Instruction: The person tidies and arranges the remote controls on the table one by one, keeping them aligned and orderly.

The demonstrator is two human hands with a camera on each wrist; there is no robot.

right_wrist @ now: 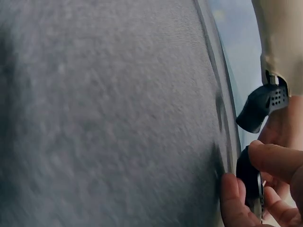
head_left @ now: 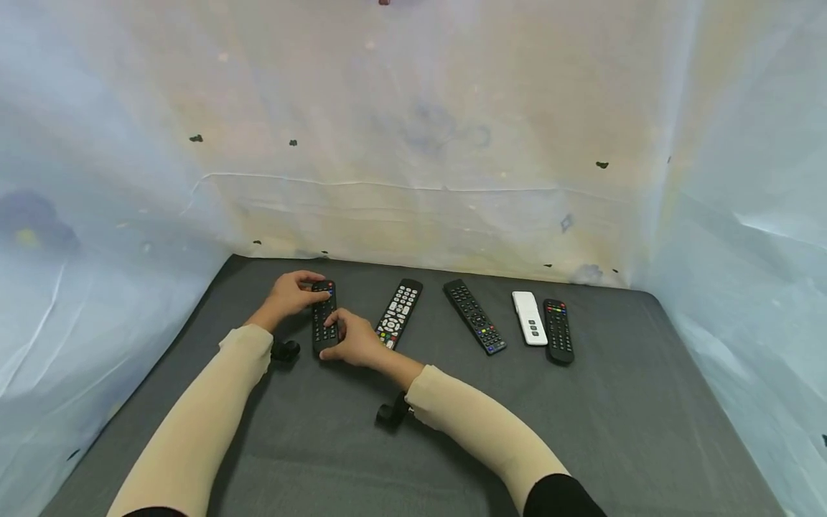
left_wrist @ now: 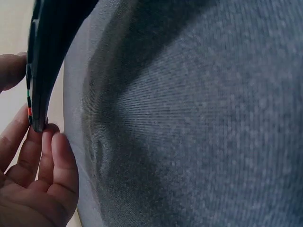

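1. Hands first: your left hand (head_left: 288, 293) holds the far end of the leftmost black remote (head_left: 324, 317), fingers curled round its top edge, and your right hand (head_left: 353, 342) grips the near end, thumb and fingers pinching the sides.
2. That remote lies lengthwise on the grey worktop (head_left: 581, 431), at the left end of a row. With a grip at each end you can steer its angle, which looks like the reason both hands are on it.
3. From the left wrist camera the remote (left_wrist: 42, 61) shows edge-on, your fingertips (left_wrist: 59, 142) meeting its end just where it nears the cloth; I cannot tell whether it is lifted or resting flat.
4. From the right wrist camera your fingers (right_wrist: 274, 158) close over the dark near end (right_wrist: 248, 177), low against the worktop.
5. To the right lie four more remotes, side by side and apart from one another: a black one with white keys (head_left: 399, 313) just beside your right hand, a long black one (head_left: 474, 316), a small white one (head_left: 529, 317), and a black one (head_left: 558, 330) close against the white. All point roughly far to near, so the row reads as a deliberate line-up.
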